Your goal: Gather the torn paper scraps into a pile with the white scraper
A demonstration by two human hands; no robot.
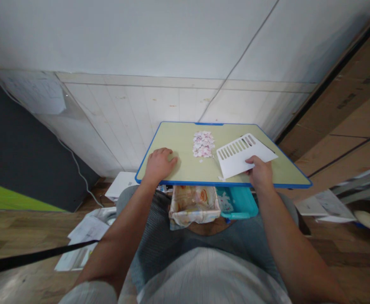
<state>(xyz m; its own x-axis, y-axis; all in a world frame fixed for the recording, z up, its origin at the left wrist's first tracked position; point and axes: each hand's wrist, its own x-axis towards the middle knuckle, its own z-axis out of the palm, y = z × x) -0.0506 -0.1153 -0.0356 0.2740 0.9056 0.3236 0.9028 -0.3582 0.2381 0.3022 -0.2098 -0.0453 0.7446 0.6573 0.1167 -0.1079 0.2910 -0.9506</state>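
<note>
My right hand (260, 172) grips a white card (243, 160) by its near right edge, thumb on top, with the fingers hidden beneath. A row of several long slots runs along the card's far side. The card is tilted over the right part of a pale green table (185, 166) with a blue rim. My left hand (160, 164) rests palm down on the table's left side, its fingers loosely apart and holding nothing. Between the hands lies a heap of small pink and white paper pieces (203, 144). A few loose bits lie close to the heap and the table's front edge.
Under the front edge stand a cloth-lined basket (195, 216) and a turquoise bin (240, 214) with white bits inside. A panelled wall (134, 109) rises behind the table. Large cardboard boxes (339, 126) stand at the right. Papers (88, 230) lie on the floor at left.
</note>
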